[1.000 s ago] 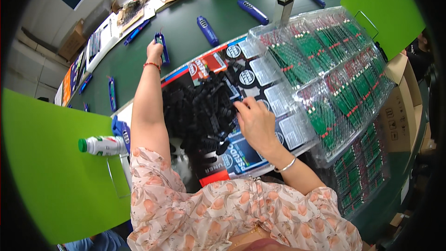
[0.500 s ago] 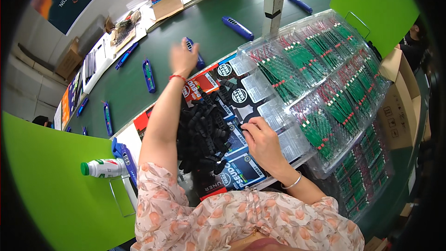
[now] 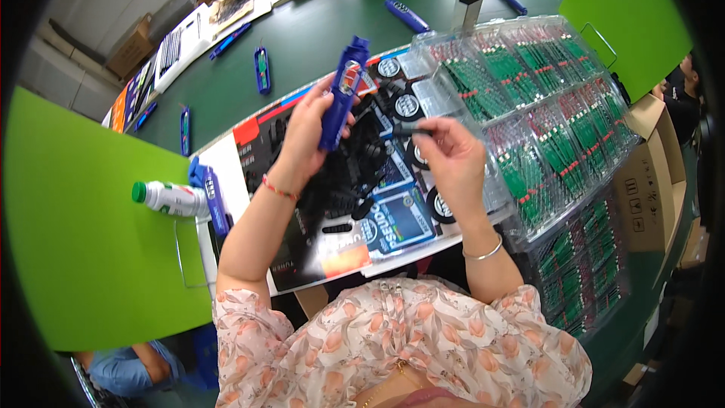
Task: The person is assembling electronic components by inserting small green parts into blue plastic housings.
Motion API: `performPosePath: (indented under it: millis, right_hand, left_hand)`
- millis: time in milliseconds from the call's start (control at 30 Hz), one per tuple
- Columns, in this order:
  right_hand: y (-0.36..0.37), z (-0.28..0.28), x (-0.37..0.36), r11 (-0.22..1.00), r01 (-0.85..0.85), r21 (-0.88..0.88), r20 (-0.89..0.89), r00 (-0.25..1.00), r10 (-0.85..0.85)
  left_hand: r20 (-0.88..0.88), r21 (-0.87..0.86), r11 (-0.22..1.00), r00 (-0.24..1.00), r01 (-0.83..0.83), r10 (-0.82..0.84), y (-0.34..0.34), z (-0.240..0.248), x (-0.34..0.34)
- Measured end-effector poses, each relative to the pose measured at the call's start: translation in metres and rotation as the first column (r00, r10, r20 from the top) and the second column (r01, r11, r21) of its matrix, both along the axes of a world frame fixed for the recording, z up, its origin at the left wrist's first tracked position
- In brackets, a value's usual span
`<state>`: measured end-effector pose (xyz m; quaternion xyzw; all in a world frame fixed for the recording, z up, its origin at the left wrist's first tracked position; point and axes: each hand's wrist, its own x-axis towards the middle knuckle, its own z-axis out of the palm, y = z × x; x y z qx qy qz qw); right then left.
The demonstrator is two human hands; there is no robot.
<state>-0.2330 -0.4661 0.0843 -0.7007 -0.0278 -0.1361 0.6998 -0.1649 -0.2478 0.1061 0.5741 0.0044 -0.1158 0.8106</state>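
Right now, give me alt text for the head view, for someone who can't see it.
A person's left hand holds a blue plastic case while the right hand pinches a small black piece. Loose black parts lie below, and rows of green circuit boards sit to the right.

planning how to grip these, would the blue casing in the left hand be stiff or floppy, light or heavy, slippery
Probably stiff: the blue casing looks straight and unbent in the left hand. Likely light, since it is slim and held one-handed. Perhaps slightly slippery, as its surface looks smooth.
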Motion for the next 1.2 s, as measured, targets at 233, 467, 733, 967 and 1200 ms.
performPosePath:
  millis: [233, 467, 733, 967, 1200]
  right_hand:
    - [0.011, 0.028, -0.017, 0.921, -0.115, -0.372, 0.185, 0.963, 0.195]
    - [0.012, 0.017, -0.024, 0.793, -0.087, -0.603, 0.155, 0.963, 0.223]
    - [0.019, 0.018, -0.033, 0.761, 0.058, -0.646, 0.212, 0.972, 0.105]
    - [0.027, 0.009, -0.039, 0.799, 0.088, -0.596, 0.144, 0.990, -0.002]
    - [-0.004, 0.023, -0.055, 0.851, 0.080, -0.518, 0.161, 0.987, 0.005]
  left_hand:
    - [-0.003, 0.038, 0.999, 0.999, -0.039, 0.039, -0.022, -0.025, -0.114]
    - [0.054, 0.041, 0.998, 0.998, -0.043, 0.041, -0.035, -0.040, -0.138]
    - [0.105, 0.079, 0.994, 0.993, -0.070, 0.062, -0.041, -0.037, -0.150]
    - [0.142, 0.140, 0.986, 0.987, -0.094, 0.074, -0.048, -0.046, -0.154]
    - [-0.069, -0.230, 0.970, 0.995, -0.083, 0.068, -0.063, -0.048, -0.153]
